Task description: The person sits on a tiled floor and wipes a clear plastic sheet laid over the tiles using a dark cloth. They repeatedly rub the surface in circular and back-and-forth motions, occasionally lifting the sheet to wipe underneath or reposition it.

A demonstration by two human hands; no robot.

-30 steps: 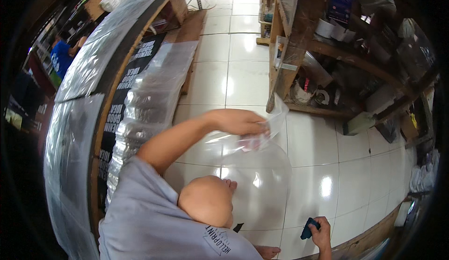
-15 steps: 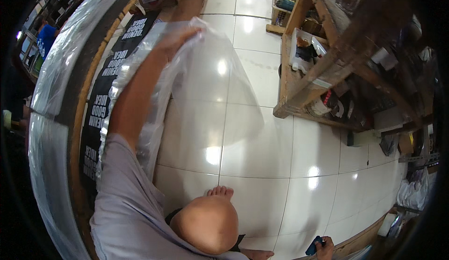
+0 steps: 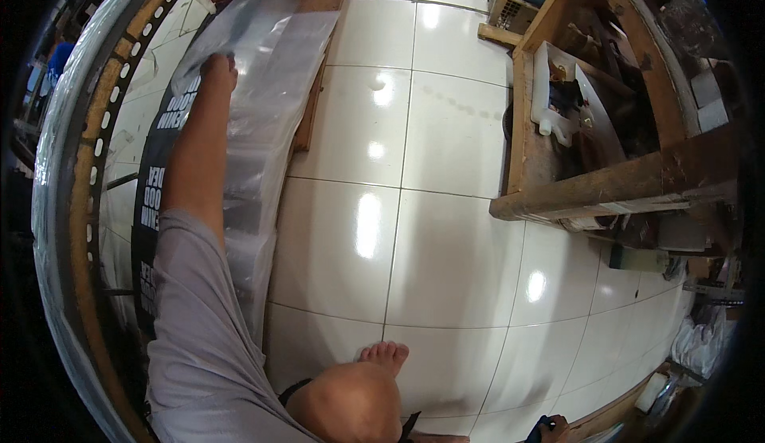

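Observation:
My left hand (image 3: 219,70) reaches far forward, its fingers closed on a clear plastic sheet (image 3: 271,25) that may be a bag. This sheet lies loosely over a row of overlapping clear plastic pieces (image 3: 253,144) at my left. Black pieces with white lettering (image 3: 149,228) show along their left side. At the lower right edge my right hand (image 3: 555,429) is closed round a small dark blue thing (image 3: 539,432), partly cut off by the picture's edge; its kind is unclear.
A perforated rack edge (image 3: 89,196) wrapped in plastic runs along the left. White floor tiles (image 3: 446,260) stretch across the middle. At right stands a wooden shelf frame (image 3: 590,184) holding a white container (image 3: 550,96). My bent knee (image 3: 351,403) is low in the centre.
My left hand has swung the clear plastic sheet left, from over the floor onto the plastic row. My right hand has sunk slightly toward the lower edge. The view has shifted.

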